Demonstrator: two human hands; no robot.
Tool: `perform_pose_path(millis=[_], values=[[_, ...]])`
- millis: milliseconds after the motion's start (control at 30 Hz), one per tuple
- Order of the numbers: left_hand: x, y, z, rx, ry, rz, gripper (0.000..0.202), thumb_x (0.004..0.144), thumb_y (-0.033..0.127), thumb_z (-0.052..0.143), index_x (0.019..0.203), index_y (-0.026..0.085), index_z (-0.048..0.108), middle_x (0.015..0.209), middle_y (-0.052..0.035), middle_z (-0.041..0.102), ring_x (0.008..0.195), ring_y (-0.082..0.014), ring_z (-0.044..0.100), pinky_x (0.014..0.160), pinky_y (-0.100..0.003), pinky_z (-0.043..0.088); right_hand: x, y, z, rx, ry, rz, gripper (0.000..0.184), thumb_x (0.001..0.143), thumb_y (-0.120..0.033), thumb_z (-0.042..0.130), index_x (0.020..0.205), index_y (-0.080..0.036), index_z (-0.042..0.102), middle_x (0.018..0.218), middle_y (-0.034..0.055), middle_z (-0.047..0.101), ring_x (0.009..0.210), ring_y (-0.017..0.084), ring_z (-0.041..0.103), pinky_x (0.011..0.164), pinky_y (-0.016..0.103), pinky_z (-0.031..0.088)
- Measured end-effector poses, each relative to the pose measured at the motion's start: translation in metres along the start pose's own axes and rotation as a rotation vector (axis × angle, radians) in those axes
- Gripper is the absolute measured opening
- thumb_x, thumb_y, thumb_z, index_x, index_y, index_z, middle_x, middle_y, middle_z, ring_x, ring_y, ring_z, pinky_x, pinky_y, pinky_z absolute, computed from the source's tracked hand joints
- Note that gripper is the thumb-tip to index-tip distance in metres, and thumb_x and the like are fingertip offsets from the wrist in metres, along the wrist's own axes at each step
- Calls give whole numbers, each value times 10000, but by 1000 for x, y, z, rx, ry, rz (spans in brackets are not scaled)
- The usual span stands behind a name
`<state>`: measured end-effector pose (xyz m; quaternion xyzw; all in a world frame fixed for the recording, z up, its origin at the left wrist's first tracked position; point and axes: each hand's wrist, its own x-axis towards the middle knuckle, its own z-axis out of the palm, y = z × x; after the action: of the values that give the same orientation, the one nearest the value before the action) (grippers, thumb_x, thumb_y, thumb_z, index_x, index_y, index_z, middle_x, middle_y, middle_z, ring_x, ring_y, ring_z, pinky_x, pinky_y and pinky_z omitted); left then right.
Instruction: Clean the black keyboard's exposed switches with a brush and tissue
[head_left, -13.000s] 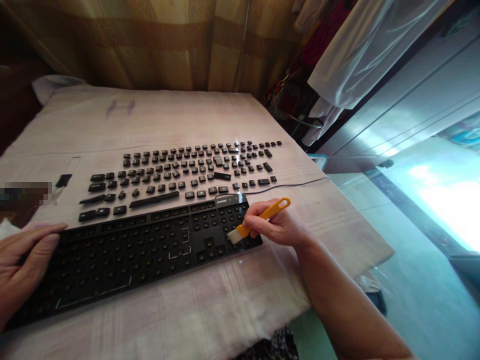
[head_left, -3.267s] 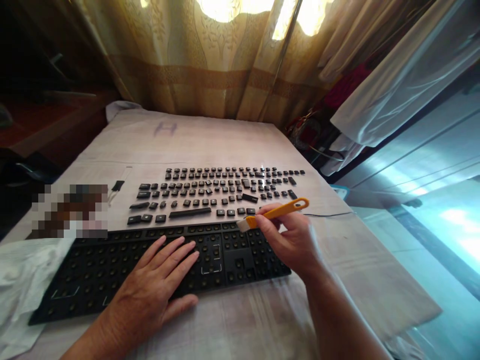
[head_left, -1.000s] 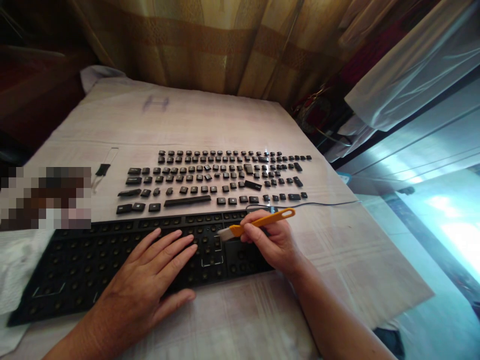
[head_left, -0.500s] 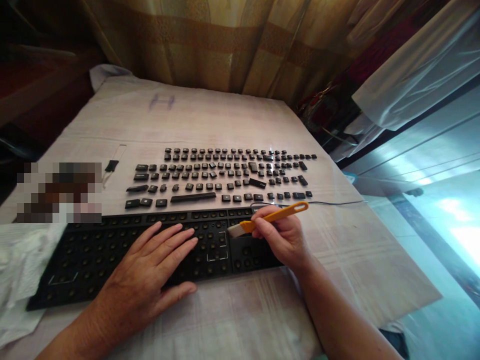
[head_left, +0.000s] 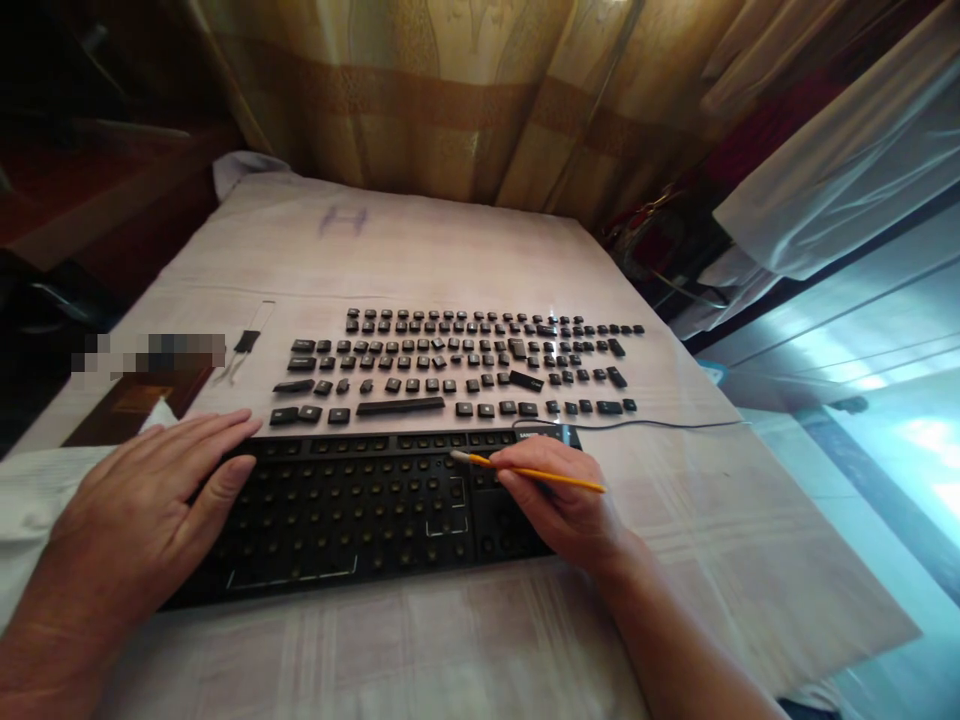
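Note:
A black keyboard base [head_left: 360, 510] with its keycaps off lies across the cloth-covered table. My right hand [head_left: 562, 505] is closed on an orange-handled brush [head_left: 536, 473], seen edge-on, its pale bristles touching the upper middle of the base. My left hand [head_left: 142, 510] lies flat with fingers spread on the base's left end. The removed keycaps [head_left: 457, 365] sit in rows just behind the base.
A keycap puller [head_left: 246, 345] lies left of the keycaps. White cloth [head_left: 30, 500] sits at the near left. The keyboard's cable [head_left: 660, 424] runs off to the right. A pale tablecloth [head_left: 465, 640] covers the table; curtains hang behind, and the table edge drops off at right.
My left hand has slid from the middle of the base to its left end. The brush has turned edge-on in my right hand and moved slightly up along the base.

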<state>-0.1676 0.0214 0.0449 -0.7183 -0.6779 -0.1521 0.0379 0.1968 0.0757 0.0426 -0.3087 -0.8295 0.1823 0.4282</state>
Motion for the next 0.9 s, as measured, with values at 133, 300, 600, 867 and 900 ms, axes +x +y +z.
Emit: perform_pose_path(millis=[133, 300, 600, 867, 900], values=[[0, -5, 2, -42, -43, -73, 788, 938, 702, 188, 1229, 144, 662, 1285, -167, 687, 1231, -347, 612, 1100, -561, 447, 0, 1, 0, -34, -41, -29, 146, 959, -149, 585, 1015, -217, 701, 850, 48, 774, 729, 168, 726, 678, 286, 592], [-2, -6, 1, -76, -82, -161, 724, 950, 676, 215, 1226, 178, 662, 1306, -110, 691, 1272, -305, 602, 1151, -498, 430, -1, 1, 1, -93, -83, -45, 141, 982, -160, 549, 1021, -218, 672, 833, 46, 761, 719, 170, 712, 662, 279, 575], [3, -9, 0, -13, -54, -149, 702, 963, 633, 208, 1109, 167, 713, 1180, -110, 749, 1162, -290, 670, 1090, -452, 493, 1, -8, -2, -167, -55, -86, 124, 971, -131, 537, 1004, -201, 634, 806, 55, 746, 682, 177, 691, 641, 275, 554], [6, 0, -2, -19, -79, -173, 763, 935, 653, 163, 1054, 168, 740, 1139, -95, 764, 1157, -288, 677, 1109, -457, 497, 1, -6, 9, -249, 59, -86, 117, 939, -105, 573, 970, -190, 646, 786, 45, 767, 667, 174, 726, 664, 270, 576], [7, 1, -1, -18, -73, -182, 797, 919, 667, 133, 1042, 176, 749, 1131, -95, 767, 1154, -289, 680, 1105, -456, 505, 0, -6, 10, -264, 69, -86, 115, 937, -109, 576, 967, -191, 651, 791, 44, 771, 672, 174, 733, 669, 266, 579]])
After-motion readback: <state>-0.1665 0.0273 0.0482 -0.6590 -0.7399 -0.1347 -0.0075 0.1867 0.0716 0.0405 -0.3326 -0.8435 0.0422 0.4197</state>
